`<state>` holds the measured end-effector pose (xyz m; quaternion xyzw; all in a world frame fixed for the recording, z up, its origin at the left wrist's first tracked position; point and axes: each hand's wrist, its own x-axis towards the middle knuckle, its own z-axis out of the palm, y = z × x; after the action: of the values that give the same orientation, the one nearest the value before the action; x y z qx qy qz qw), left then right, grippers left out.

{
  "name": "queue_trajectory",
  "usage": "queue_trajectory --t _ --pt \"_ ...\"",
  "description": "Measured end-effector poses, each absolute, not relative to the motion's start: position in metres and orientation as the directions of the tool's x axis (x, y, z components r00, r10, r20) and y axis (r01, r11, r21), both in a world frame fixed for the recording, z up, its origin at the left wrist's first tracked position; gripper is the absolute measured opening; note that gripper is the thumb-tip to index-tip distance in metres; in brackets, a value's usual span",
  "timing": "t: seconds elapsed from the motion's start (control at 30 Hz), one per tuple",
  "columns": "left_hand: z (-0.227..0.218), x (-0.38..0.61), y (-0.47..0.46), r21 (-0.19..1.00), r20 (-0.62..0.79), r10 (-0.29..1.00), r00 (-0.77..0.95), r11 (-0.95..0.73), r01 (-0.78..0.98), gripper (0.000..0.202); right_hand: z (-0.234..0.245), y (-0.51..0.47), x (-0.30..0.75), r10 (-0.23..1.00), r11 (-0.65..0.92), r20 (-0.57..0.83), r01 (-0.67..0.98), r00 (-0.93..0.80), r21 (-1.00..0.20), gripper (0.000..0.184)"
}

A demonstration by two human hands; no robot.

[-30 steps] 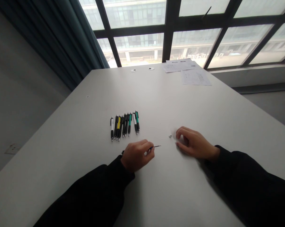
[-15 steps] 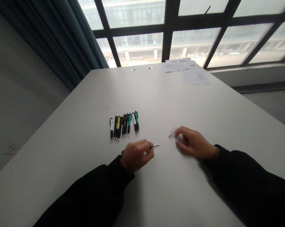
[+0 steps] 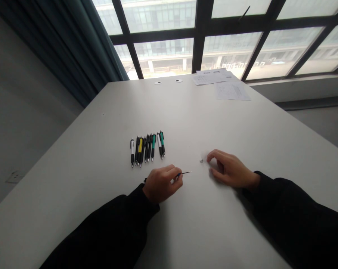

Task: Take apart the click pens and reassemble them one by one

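Observation:
My left hand (image 3: 162,184) is closed around a pen, most of which the fingers and palm hide. From the fingertips a thin dark refill (image 3: 186,172) with a pale tip sticks out to the right, and a dark end of the pen shows by the wrist. To the right, my right hand (image 3: 227,168) rests over the table with thumb and forefinger apart and nothing visible between them. Just left of its forefinger lies a small silvery piece (image 3: 201,161), too small to make out well. It appears apart from the fingers.
Several click pens in white, black, yellow and green, among them a yellow pen (image 3: 140,146), lie in a row beyond my left hand. Paper sheets (image 3: 232,91) lie at the far right of the white table (image 3: 174,112), before the windows. A dark curtain (image 3: 81,48) hangs at left.
My right thumb has shifted very slightly. My left hand, the pen in it and the small silvery piece look the same.

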<state>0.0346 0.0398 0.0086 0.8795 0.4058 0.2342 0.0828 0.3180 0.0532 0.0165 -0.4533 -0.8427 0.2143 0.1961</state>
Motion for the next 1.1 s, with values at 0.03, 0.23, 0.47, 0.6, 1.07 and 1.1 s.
queue_trajectory --t 0.03,0.23,0.47,0.6,1.07,1.1 --pt "0.009 0.034 0.04 0.337 0.344 0.753 0.562 -0.657 0.674 0.015 0.016 0.053 0.318 0.847 0.499 0.138 0.68 -0.513 -0.537 0.026" --pt "0.008 0.034 0.039 0.334 0.342 0.753 0.563 -0.657 0.676 0.014 0.017 0.054 0.318 0.85 0.495 0.133 0.687 -0.509 -0.532 0.026" --pt "0.007 0.034 0.04 0.327 0.35 0.751 0.56 -0.658 0.678 0.014 0.017 0.054 0.319 0.844 0.502 0.141 0.67 -0.517 -0.547 0.027" --pt "0.007 0.034 0.039 0.296 0.38 0.732 0.566 -0.675 0.675 0.012 0.017 0.054 0.32 0.832 0.524 0.195 0.622 -0.519 -0.581 0.026" --pt "0.019 0.042 0.03 -0.171 0.434 0.174 0.884 -0.947 0.271 0.014 0.032 0.006 0.27 0.64 0.654 0.07 0.494 -0.765 -0.574 0.018" --pt "0.019 0.041 0.031 -0.171 0.42 0.165 0.892 -0.951 0.257 0.013 0.034 0.006 0.27 0.628 0.659 0.034 0.508 -0.777 -0.555 0.016"
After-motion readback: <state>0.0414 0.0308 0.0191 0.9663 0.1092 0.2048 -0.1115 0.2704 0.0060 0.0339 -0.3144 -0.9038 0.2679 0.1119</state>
